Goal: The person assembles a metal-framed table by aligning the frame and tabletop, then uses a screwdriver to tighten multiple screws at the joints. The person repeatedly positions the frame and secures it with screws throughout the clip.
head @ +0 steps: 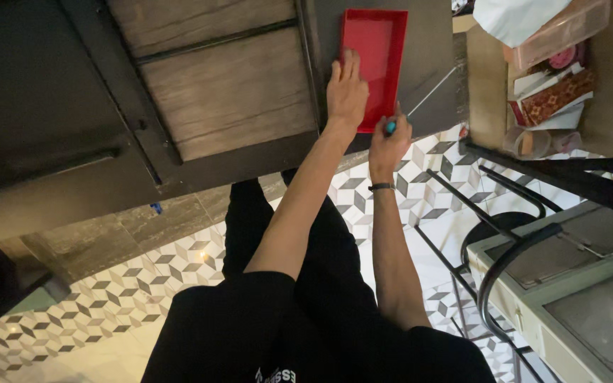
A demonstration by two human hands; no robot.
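Note:
A red rectangular tray (381, 39) lies on a dark tabletop (431, 64) at the top of the head view. My left hand (347, 89) rests flat on the tray's left rim, fingers together and stretched out. Just beside it, at the tray's near corner, my right hand (389, 142) is closed around a small teal pen-like object (390, 128). That wrist wears a dark band (381, 186). Both arms reach up from my lap, which is clad in black.
A wooden panel (228, 85) and dark frame fill the upper left. An open box of papers and small items (551, 92) sits at the upper right. A black metal frame (505, 213) and a pale cabinet (576, 291) stand on the patterned tile floor (129, 291).

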